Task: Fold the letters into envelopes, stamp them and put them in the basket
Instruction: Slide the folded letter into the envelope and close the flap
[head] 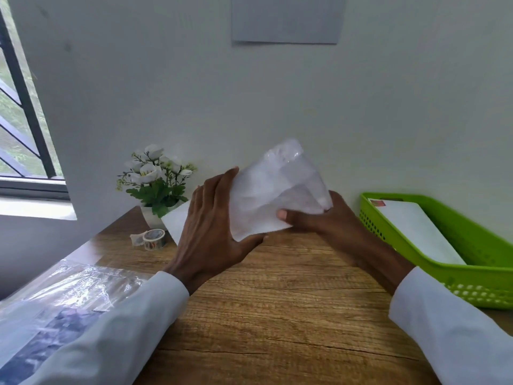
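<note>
Head view, left hand (211, 220) and right hand (319, 218) each in firm grip on white envelope (266, 201), above wooden table (277, 301)

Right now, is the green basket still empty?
No: a white envelope with a red stamp at its corner already lies inside the green basket on the right of the table.

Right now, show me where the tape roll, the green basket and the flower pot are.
tape roll (154, 239), head view, on its outer printed band.
green basket (472, 266), head view, on its near rim.
flower pot (151, 218), head view, on its white front wall.
</note>
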